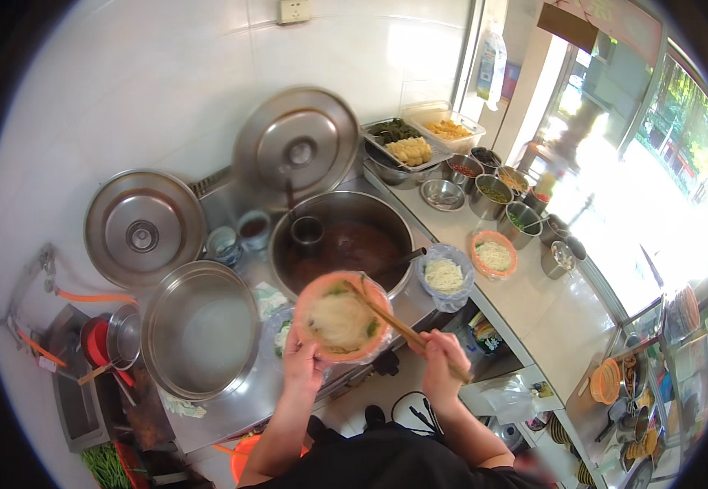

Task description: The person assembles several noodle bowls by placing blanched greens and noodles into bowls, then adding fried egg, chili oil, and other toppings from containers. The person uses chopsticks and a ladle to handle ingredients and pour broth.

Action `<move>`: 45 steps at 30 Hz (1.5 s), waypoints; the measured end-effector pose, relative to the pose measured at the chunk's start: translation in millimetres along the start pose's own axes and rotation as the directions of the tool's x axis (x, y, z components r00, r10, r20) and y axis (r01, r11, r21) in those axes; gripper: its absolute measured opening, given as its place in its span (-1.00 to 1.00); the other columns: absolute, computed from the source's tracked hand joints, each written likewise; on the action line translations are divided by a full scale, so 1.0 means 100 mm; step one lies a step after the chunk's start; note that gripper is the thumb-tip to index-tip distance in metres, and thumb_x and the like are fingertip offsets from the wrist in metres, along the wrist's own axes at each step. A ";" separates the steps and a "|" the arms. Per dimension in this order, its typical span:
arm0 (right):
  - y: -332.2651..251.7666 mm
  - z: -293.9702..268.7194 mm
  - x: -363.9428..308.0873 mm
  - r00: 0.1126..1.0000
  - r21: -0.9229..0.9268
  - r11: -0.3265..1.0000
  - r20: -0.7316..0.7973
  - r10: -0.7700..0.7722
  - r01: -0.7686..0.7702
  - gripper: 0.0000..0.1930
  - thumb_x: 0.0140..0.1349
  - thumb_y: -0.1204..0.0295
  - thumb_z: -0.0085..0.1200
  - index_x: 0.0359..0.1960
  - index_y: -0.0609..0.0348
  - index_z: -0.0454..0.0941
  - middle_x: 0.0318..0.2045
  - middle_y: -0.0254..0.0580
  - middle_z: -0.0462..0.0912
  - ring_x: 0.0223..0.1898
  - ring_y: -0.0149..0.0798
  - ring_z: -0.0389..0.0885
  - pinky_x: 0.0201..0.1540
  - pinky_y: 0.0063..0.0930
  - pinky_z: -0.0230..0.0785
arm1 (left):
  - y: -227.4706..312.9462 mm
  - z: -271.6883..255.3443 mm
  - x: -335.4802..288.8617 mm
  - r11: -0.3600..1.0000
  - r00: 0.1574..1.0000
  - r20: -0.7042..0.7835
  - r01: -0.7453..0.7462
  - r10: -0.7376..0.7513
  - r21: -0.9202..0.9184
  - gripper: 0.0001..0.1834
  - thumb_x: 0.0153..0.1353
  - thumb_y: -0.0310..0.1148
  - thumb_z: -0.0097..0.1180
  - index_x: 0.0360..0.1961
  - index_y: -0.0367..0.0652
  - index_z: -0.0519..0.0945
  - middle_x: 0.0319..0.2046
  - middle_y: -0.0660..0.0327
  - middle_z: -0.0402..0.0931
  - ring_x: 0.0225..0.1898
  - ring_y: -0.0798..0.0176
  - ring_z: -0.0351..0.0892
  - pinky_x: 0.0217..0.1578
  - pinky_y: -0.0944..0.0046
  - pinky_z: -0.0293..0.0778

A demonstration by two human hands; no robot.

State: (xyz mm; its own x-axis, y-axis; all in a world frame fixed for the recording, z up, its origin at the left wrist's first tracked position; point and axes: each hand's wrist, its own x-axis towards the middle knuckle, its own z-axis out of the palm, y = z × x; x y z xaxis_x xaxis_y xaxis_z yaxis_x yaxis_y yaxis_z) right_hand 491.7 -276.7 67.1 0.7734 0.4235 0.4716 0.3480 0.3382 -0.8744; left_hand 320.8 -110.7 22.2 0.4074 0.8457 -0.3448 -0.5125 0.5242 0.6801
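My left hand [301, 359] grips the lower left rim of an orange bowl [303, 300], tilted toward me. Pale noodles [338, 322] and some green leaves lie in it. In my right hand [442, 363] is a pair of long wooden chopsticks [403, 328], their tips in the noodles. Just behind the bowl stands a large steel pot [407, 222] of brown broth, with a ladle [307, 231] in it. A plastic-lined bowl [461, 295] of white noodles sits to the right. Another lined bowl [271, 342] is partly hidden behind my left hand.
At left is a wide pot [158, 359] of cloudy liquid. Two steel lids [144, 216] [321, 122] lean on the wall. The right counter [562, 326] carries a second orange bowl [479, 242] of noodles, several steel topping tubs [491, 200] and food trays [472, 134]. A sink [77, 399] is far left.
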 end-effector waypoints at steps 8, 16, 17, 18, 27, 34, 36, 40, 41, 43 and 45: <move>-0.17 -1.04 0.50 0.970 -0.301 0.935 0.209 -0.126 0.187 -0.80 0.18 0.67 0.19 -0.15 0.28 0.66 -0.21 -0.04 0.72 -0.19 -0.19 0.72 -0.14 -0.38 0.60 | -0.71 0.62 0.01 0.996 0.992 0.100 0.073 -0.078 0.053 -0.33 0.17 -0.72 -0.06 0.32 0.00 0.42 0.07 0.22 0.57 -0.13 0.26 0.67 -0.31 0.28 0.72; -0.04 -1.11 0.43 0.717 -0.365 0.702 0.631 -0.296 0.612 -0.69 0.03 0.68 0.30 -0.14 0.19 0.67 -0.18 -0.01 0.71 -0.15 -0.04 0.75 -0.08 -0.27 0.65 | -0.93 0.90 0.00 0.995 0.978 0.211 -0.024 0.004 0.094 -0.31 0.24 -0.70 -0.04 0.42 -0.09 0.26 0.17 0.14 0.50 0.05 0.17 0.65 -0.17 0.18 0.76; 0.02 -1.10 0.41 0.737 -0.383 0.689 0.590 -0.330 0.616 -0.70 0.05 0.68 0.29 -0.14 0.20 0.67 -0.18 0.00 0.71 -0.15 -0.05 0.75 -0.09 -0.28 0.65 | -0.97 0.92 0.02 0.995 0.982 0.188 -0.047 0.029 0.093 -0.29 0.22 -0.71 -0.04 0.42 -0.09 0.27 0.09 0.17 0.51 -0.03 0.22 0.65 -0.20 0.19 0.77; 0.10 -1.08 0.39 0.802 -0.397 0.732 0.491 -0.340 0.553 -0.74 0.09 0.69 0.27 -0.15 0.21 0.66 -0.18 0.00 0.70 -0.16 -0.05 0.75 -0.10 -0.28 0.65 | -1.01 0.93 0.04 0.994 0.982 0.180 -0.073 0.058 0.080 -0.28 0.19 -0.72 -0.03 0.41 -0.08 0.29 0.02 0.20 0.52 -0.10 0.27 0.64 -0.23 0.20 0.77; 0.38 -1.02 0.52 0.885 0.528 0.800 -0.175 0.431 -0.285 -0.69 0.45 0.44 0.02 0.17 0.23 0.45 -0.09 -0.01 0.66 -0.18 -0.05 0.73 -0.10 -0.14 0.70 | -1.02 0.94 0.11 0.995 0.984 0.169 0.050 -0.064 0.083 -0.33 0.23 -0.70 -0.09 0.38 -0.06 0.29 0.12 0.15 0.51 0.02 0.17 0.65 -0.18 0.13 0.76; -0.10 -1.09 1.02 0.894 0.643 0.740 -0.192 0.404 -0.196 -0.64 0.46 0.45 0.01 0.24 0.20 0.37 -0.13 -0.07 0.68 -0.21 -0.07 0.73 -0.15 -0.11 0.72 | -1.12 0.95 0.37 0.991 0.979 0.152 0.127 -0.133 0.046 -0.32 0.23 -0.69 -0.10 0.38 0.04 0.29 0.13 0.17 0.49 0.05 0.03 0.65 -0.18 -0.08 0.78; -0.24 -1.09 1.18 0.912 0.659 0.737 -0.196 0.362 -0.151 -0.63 0.46 0.45 0.01 0.25 0.20 0.36 -0.12 -0.06 0.68 -0.19 -0.08 0.73 -0.15 -0.10 0.72 | -1.19 0.95 0.44 0.992 0.975 0.185 0.123 -0.123 0.013 -0.31 0.22 -0.70 -0.10 0.38 0.07 0.30 0.14 0.17 0.48 0.05 0.01 0.65 -0.18 -0.12 0.78; -0.45 -1.11 1.55 0.929 0.614 0.786 -0.250 0.274 -0.066 -0.60 0.46 0.44 0.01 0.28 0.23 0.31 -0.11 -0.05 0.67 -0.15 -0.13 0.72 -0.11 -0.13 0.73 | -1.31 0.92 0.62 0.986 0.967 0.194 0.161 -0.168 0.051 -0.30 0.21 -0.71 -0.11 0.37 0.09 0.32 0.16 0.16 0.45 0.05 0.00 0.65 -0.18 -0.13 0.78; -0.50 -1.13 1.62 0.937 0.609 0.791 -0.244 0.252 -0.054 -0.57 0.46 0.43 0.01 0.30 0.26 0.28 -0.09 -0.03 0.65 -0.13 -0.13 0.71 -0.09 -0.15 0.72 | -1.36 0.91 0.67 0.990 0.973 0.186 0.135 -0.138 0.032 -0.30 0.20 -0.71 -0.11 0.36 0.09 0.32 0.15 0.17 0.46 0.04 0.01 0.65 -0.19 -0.13 0.78; -0.58 -1.14 1.79 0.935 0.587 0.810 -0.278 0.222 -0.018 -0.56 0.46 0.43 0.01 0.31 0.26 0.27 -0.06 -0.01 0.63 -0.10 -0.12 0.70 -0.08 -0.16 0.72 | -1.46 0.88 0.77 0.996 0.977 0.192 0.092 -0.091 0.003 -0.31 0.19 -0.71 -0.12 0.35 0.07 0.33 0.13 0.17 0.47 0.02 0.01 0.66 -0.21 -0.13 0.79; -0.64 -1.17 1.93 0.932 0.570 0.822 -0.305 0.195 0.014 -0.53 0.46 0.44 0.00 0.34 0.29 0.24 -0.03 0.01 0.60 -0.06 -0.07 0.69 -0.04 -0.18 0.71 | -1.51 0.83 0.88 0.998 0.983 0.173 0.057 -0.059 0.016 -0.32 0.19 -0.70 -0.11 0.34 0.07 0.34 0.11 0.18 0.49 0.00 0.02 0.67 -0.23 -0.12 0.79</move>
State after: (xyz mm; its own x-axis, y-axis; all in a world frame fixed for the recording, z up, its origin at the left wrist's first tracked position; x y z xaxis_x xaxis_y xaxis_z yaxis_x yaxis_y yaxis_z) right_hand 680.8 -314.8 200.5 0.9503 0.2049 0.2344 -0.0048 0.7626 -0.6468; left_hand 497.3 -123.7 -57.2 0.5619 0.7829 -0.2671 -0.4761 0.5701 0.6695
